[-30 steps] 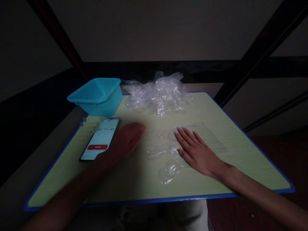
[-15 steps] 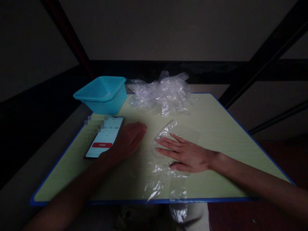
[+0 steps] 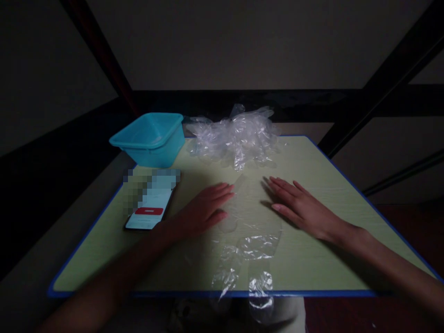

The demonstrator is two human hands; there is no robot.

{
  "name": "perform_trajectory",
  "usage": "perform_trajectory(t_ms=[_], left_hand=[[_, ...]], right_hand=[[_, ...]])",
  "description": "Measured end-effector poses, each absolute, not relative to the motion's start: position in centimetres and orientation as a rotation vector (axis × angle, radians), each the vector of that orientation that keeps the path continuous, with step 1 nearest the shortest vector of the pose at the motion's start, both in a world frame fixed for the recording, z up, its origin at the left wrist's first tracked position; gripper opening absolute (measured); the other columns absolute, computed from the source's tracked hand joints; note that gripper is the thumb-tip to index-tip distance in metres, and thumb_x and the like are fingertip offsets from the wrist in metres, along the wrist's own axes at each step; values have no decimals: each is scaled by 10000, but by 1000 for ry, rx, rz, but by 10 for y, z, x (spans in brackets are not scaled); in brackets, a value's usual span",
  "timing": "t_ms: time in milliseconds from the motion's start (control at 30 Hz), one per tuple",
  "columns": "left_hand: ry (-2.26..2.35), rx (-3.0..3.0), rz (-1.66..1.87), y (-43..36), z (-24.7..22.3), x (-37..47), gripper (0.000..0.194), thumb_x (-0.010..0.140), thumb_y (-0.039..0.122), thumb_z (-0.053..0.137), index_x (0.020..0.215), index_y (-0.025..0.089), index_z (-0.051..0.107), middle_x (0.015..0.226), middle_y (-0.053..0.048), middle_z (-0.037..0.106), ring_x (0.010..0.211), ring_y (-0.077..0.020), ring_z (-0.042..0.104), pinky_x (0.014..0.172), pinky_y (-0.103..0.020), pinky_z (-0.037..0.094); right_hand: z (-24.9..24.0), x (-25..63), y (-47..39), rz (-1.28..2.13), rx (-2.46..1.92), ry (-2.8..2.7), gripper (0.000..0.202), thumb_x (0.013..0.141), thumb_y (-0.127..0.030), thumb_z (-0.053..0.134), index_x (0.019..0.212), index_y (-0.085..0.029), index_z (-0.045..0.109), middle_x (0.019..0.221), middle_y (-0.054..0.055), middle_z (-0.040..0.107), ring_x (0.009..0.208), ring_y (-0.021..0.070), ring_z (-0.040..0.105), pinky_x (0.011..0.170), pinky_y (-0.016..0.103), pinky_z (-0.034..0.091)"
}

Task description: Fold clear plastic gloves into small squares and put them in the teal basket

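Pretty sure that clear plastic glove (image 3: 258,246) on the desk (image 3: 333,182), partly drooping over the near edge, is feather-light, floppy and slippery, so I'd pinch a flat edge gently. Both hands are loosely flattened, gripping nothing: since half a second ago the left hand (image 3: 211,209) has slid over to its left side and the right hand (image 3: 301,209) has come off it rightward.

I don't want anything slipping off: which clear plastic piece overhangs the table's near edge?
The flattened plastic piece closest to the camera; the crumpled plastic pile sits farther back.
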State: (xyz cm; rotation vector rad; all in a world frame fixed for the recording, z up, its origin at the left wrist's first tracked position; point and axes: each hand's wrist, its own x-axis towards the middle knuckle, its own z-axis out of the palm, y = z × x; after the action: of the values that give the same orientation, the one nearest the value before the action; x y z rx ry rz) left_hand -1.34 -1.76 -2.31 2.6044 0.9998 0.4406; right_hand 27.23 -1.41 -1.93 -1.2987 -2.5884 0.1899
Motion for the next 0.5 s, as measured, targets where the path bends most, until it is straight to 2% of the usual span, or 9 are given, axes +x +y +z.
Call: perform_trajectory(t_ms=[67, 133, 200, 267, 367, 500], left_hand=[[975, 2623, 336, -20, -23, -10, 452, 908, 273, 387, 1342, 152, 354, 1436, -116, 351, 1349, -214, 256, 1090, -454, 227], [1002, 2621, 336, -22, -24, -8, 445, 906, 261, 377, 1340, 159, 360, 1424, -114, 371, 1339, -213, 280, 1091, -456, 226], [1070, 2596, 427, -24, -25, -8, 424, 907, 263, 364, 1316, 152, 389, 1397, -122, 410, 1307, -219, 341, 1073, -444, 273], [1158, 2544, 514, -23, -25, -7, 398, 902, 271, 365, 1275, 145, 427, 1350, -130, 463, 1250, -228, 413, 1038, -435, 333], [1227, 2471, 546, -13, -23, -5, 341, 844, 243, 438, 1165, 143, 499, 1220, -125, 546, 1139, -241, 491, 970, -436, 398], [1243, 2273, 592, 9, -24, 1, 307, 717, 192, 533, 1018, 137, 542, 1023, -88, 577, 867, -193, 562, 768, -355, 491]], right_hand=[[-28, 275, -19, 122, -1427, -2527, 583, 897, -530, 314, 1347, -164, 378, 1421, 162, 367, 1299, 345, 322, 1007, 616, 264], [-31, 277, -20, 89, -1491, -2439, 565, 890, -529, 337, 1301, -153, 426, 1359, 180, 442, 1249, 355, 389, 982, 595, 316], [-30, 279, -16, 120, -1522, -2355, 534, 877, -519, 380, 1234, -134, 480, 1203, 192, 546, 1100, 339, 508, 907, 536, 412], [-27, 282, -7, 187, -1545, -2300, 498, 838, -523, 457, 1136, -133, 538, 1009, 168, 593, 913, 306, 562, 798, 480, 469], [-26, 288, 13, 306, -1579, -2266, 386, 730, -520, 601, 909, -178, 595, 841, 109, 580, 781, 265, 546, 689, 429, 466], [-26, 292, 31, 609, -1651, -2207, 291, 646, -452, 676, 709, -210, 527, 666, 31, 528, 635, 188, 498, 536, 325, 404]])
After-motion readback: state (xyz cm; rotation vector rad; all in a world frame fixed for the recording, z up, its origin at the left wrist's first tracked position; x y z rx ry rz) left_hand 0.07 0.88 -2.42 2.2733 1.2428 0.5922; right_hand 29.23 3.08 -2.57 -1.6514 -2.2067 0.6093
